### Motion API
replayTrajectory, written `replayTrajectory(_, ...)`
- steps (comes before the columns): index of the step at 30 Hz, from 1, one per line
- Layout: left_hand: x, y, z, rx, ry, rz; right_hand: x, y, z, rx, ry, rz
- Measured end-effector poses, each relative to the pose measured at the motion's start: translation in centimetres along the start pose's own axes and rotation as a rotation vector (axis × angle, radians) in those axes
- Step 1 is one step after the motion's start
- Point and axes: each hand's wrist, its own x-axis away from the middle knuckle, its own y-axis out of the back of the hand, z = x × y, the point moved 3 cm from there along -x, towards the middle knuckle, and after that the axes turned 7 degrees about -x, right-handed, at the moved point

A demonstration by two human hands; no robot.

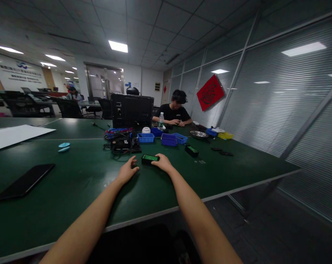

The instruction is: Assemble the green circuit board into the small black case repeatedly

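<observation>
On the green table, a small black box with a green circuit board (148, 158) in its top lies between my hands. My right hand (163, 163) grips its right end, thumb on the near side and fingers over the far edge. Just left of the box, my left hand (127, 170) is empty, its fingers apart and slightly curled, not touching it. A second black box with a green board (192, 150) sits farther right, with small clear pieces (201, 162) close by.
Beyond my hands are a black adapter with cables (121, 146), blue bins (169, 139), a white ball (146, 130), a bottle (160, 121) and a monitor (132, 110). A metal dish (199, 134) stands right. A black flat panel (25, 181) lies left. Another person (174, 110) sits across.
</observation>
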Motion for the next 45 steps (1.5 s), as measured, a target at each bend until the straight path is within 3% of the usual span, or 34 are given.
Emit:
replayTrajectory(5, 0.0, 0.0, 0.1, 0.023, 0.008, 0.005, 0.0, 3.2, -3.0, 0.150, -0.379, -0.253)
replayTrajectory(8, -0.1, -0.1, 0.2, 0.017, 0.008, 0.006, 0.3, 4.5, -4.0, 0.185, -0.487, -0.335)
replayTrajectory(11, -0.2, -0.1, 0.3, -0.005, 0.004, 0.008, 0.2, 4.6, -4.5, 0.200, -0.537, -0.330)
replayTrajectory(25, -0.3, -0.3, 0.6, -0.020, -0.003, 0.008, 0.2, 2.9, -3.2, 0.273, -0.375, -0.394)
replayTrajectory(45, 0.0, -0.1, 0.0, -0.029, 0.010, 0.028, 0.5, 2.2, -2.2, 0.319, -0.276, -0.288)
